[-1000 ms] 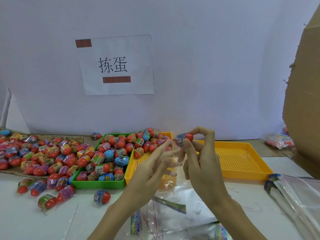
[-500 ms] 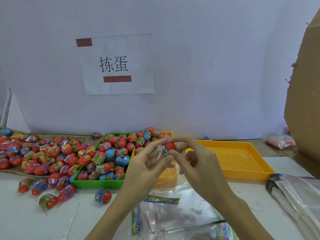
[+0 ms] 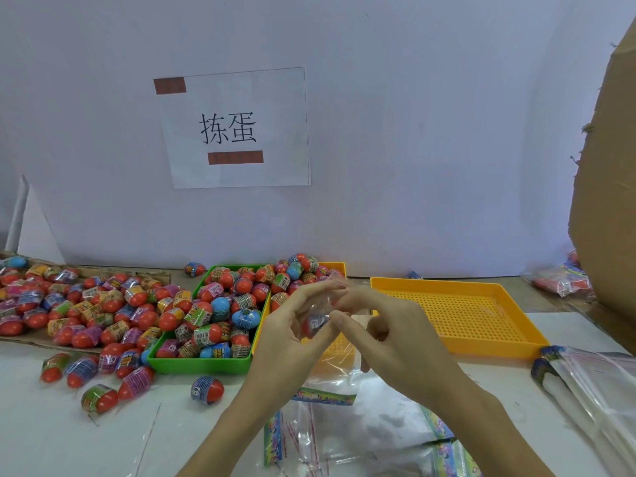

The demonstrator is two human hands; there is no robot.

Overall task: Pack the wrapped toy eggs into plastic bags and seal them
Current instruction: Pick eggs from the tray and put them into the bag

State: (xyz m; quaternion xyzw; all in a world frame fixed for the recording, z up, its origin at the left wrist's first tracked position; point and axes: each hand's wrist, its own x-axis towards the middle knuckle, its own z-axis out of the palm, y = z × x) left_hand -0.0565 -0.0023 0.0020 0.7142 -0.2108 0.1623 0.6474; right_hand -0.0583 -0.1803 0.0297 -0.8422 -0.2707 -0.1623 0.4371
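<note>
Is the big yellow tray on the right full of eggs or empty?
Empty: the yellow tray shows only its bare perforated floor.

Paper sign (image 3: 237, 129) reads "拣蛋".

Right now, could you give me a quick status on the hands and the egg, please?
Both hands, left and right, pinching a small clear bag above the table. Wrapped egg inside it, partly hidden. Nothing in the way.

White paper sign (image 3: 237, 127) with black characters, taped to wall (image 3: 430, 132); brown cardboard sheet (image 3: 605, 187) standing upright at right edge.
</note>
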